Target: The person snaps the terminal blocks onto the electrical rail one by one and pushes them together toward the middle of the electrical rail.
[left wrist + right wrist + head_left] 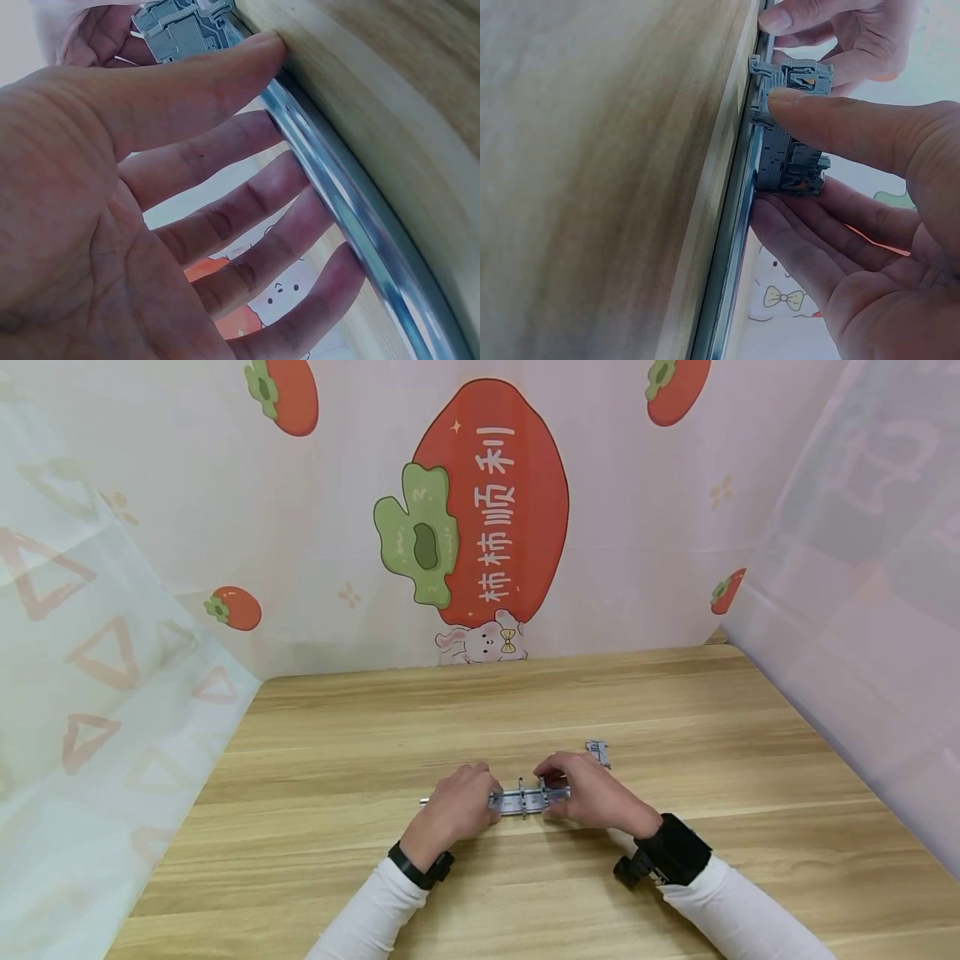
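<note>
The left hand [459,800] pinches the metal rail [511,803] toward its left end, probably steadying it on the worktop [337,735]; the right hand [588,791] pinches one terminal block [795,157] set across the rail, beside another block [522,797].

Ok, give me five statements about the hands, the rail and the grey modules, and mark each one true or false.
1. The left hand holds the metal rail. True.
2. The right hand holds nothing. False: it pinches a grey module at the rail.
3. A loose module lies on the table, beyond the right hand. True.
4. The rail stands on end. False: it lies lengthwise along the table.
5. The right wrist is bare. False: it wears a black band.
</note>
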A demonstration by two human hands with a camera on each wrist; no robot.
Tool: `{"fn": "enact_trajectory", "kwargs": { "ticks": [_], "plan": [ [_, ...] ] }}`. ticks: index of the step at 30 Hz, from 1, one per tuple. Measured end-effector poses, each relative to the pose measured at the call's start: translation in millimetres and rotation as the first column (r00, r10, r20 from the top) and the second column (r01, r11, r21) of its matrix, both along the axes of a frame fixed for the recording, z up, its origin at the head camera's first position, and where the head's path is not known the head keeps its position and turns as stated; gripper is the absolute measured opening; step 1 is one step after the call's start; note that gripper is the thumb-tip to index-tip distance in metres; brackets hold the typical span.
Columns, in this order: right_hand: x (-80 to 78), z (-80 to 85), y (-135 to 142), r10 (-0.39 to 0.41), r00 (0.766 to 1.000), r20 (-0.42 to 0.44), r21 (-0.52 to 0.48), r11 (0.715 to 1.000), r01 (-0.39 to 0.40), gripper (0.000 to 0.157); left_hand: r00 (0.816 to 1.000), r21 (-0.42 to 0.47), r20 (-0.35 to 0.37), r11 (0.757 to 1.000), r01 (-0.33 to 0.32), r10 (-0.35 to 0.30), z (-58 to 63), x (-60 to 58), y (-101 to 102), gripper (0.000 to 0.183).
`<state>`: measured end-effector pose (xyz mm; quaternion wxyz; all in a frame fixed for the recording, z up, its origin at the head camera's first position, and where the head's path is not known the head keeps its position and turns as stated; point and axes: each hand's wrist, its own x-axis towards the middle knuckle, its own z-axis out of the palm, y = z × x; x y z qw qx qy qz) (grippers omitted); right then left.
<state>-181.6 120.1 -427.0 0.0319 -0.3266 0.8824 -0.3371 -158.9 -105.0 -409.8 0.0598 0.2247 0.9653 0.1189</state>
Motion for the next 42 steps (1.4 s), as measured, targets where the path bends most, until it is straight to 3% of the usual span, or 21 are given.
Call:
{"fn": "enact_trajectory", "kwargs": {
  "ticks": [20, 42],
  "plan": [
    [1.0, 0.0, 0.3, 0.008, 1.0, -0.02, -0.006, 1.0, -0.008, 0.052, 1.0, -0.008, -0.013, 1.0, 0.009, -0.009, 0.8, 1.0, 0.3, 0.006],
    [1.2, -1.3, -2.7, -0.002, 0.998, -0.066, 0.01, 1.0, 0.003, 0.05, 1.0, -0.016, -0.025, 1.0, 0.0, 0.0, -1.0, -0.2, 0.5, 0.009]
  ]
}}
